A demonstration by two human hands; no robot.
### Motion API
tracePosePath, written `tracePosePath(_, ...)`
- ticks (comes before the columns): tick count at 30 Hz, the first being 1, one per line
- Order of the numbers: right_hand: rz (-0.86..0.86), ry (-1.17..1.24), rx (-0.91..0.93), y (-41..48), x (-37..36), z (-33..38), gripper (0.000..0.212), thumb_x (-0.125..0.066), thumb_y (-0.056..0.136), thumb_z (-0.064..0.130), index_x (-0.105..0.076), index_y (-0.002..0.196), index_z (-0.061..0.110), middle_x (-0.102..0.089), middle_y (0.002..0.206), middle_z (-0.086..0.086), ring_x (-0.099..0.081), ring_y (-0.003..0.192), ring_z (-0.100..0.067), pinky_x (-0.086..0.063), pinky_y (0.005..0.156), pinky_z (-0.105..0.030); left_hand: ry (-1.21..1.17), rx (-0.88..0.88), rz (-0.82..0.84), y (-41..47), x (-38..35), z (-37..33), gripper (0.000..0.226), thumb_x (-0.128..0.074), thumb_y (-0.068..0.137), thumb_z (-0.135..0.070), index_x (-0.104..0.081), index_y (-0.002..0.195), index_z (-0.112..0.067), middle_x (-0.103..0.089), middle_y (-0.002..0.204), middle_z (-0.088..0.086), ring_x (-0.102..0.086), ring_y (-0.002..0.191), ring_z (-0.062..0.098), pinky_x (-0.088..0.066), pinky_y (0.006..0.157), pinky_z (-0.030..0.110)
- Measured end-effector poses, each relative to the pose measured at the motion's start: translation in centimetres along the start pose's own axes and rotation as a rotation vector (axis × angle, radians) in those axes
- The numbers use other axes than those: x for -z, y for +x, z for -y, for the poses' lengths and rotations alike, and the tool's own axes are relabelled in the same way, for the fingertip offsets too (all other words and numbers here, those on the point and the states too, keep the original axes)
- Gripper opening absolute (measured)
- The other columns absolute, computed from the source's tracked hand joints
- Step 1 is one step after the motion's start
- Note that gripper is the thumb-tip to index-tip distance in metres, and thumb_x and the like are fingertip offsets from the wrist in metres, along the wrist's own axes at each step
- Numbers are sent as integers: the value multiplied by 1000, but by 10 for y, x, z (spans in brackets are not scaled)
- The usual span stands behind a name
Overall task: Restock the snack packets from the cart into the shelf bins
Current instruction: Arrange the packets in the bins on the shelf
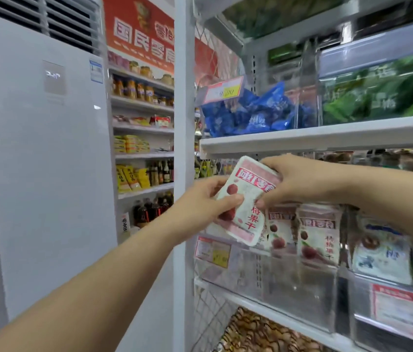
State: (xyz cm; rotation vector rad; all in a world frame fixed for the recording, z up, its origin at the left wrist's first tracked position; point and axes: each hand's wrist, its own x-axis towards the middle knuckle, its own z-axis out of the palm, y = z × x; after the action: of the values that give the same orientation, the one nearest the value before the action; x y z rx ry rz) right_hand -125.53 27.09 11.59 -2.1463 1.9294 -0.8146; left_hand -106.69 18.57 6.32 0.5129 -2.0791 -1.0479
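Note:
A white and pink snack packet with red fruit and red characters is held tilted in front of the shelf. My left hand grips its lower left side, thumb across the front. My right hand pinches its upper right corner. Just behind and below it stands a clear shelf bin holding matching packets upright. The cart is out of view.
The shelf above carries a clear bin of blue packets and one of green packets. To the right is a bin of white-blue packets. A white air conditioner stands left, behind a white shelf post. Bottles and jars fill the far shelves.

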Motion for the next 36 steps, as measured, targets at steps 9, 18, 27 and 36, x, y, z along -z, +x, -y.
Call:
tracePosePath(9, 213, -374, -140, 63, -6, -53, 50, -84, 77, 27, -52, 114, 28, -66, 105, 11, -62, 92, -7, -48, 81, -26, 439, 147, 201, 76, -22, 50, 21, -59, 100, -29, -62, 120, -25, -73, 113, -5, -68, 102, 16, -54, 94, 37)
tracePosePath(18, 399, -585, -107, 110, -54, -80, 41, -80, 81, 15, -53, 111, 18, -56, 92, 9, -53, 79, -7, -37, 59, -15, 720, 351, 255, 100, -43, 87, 26, -56, 101, -29, -63, 116, -9, -70, 110, 18, -70, 93, 36, -60, 83, 43)
tracePosePath(27, 401, -647, -153, 116, -63, -91, 44, -73, 88, 17, -51, 126, 15, -61, 103, 2, -55, 85, -12, -40, 64, -19, 1051, 397, 329, 96, -44, 74, 34, -58, 99, -33, -60, 126, -12, -65, 122, 11, -59, 93, 26, -48, 79, 33)
tracePosePath(36, 339, -595, -213, 117, -63, -93, 58, -78, 84, 27, -44, 130, 15, -61, 117, -2, -58, 94, -16, -43, 67, -20, 964, 345, 915, 94, -39, 69, 54, -55, 102, -44, -38, 152, -39, -30, 164, -7, -28, 149, 22, -24, 121, 47)
